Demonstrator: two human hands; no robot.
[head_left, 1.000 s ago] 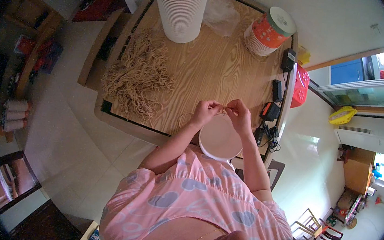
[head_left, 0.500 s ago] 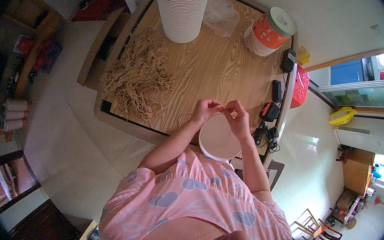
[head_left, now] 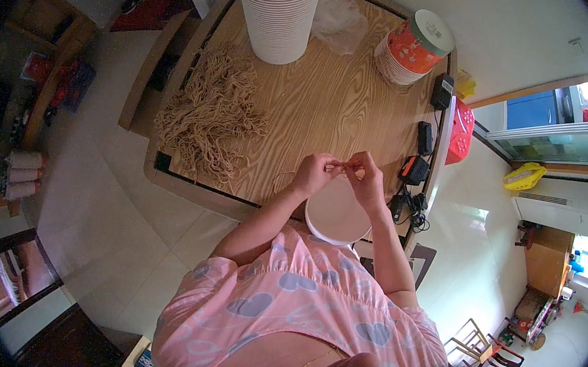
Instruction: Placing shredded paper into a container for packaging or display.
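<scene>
1. Little is changed since the earlier frames: the left hand and the right hand are kept together above the white round lid, with only a slight shift of the fingers noted.
2. A thin tan string piece is pinched between the fingertips of both hands; each grip is closed on an end of it, and the strand is stretched just between them.
3. The lid is seen at the near edge of the wooden surface, directly under the hands; whether the string is joined to it cannot be told.
4. A large heap of tan strings is left lying on the surface to the person's left, well apart from the hands, so most of that material is judged unused.
5. A tall stack of white cups and a shorter orange-banded stack are stood at the far side; how many are finished cannot be judged.
6. The work is judged to be at an early or middle stage.
</scene>
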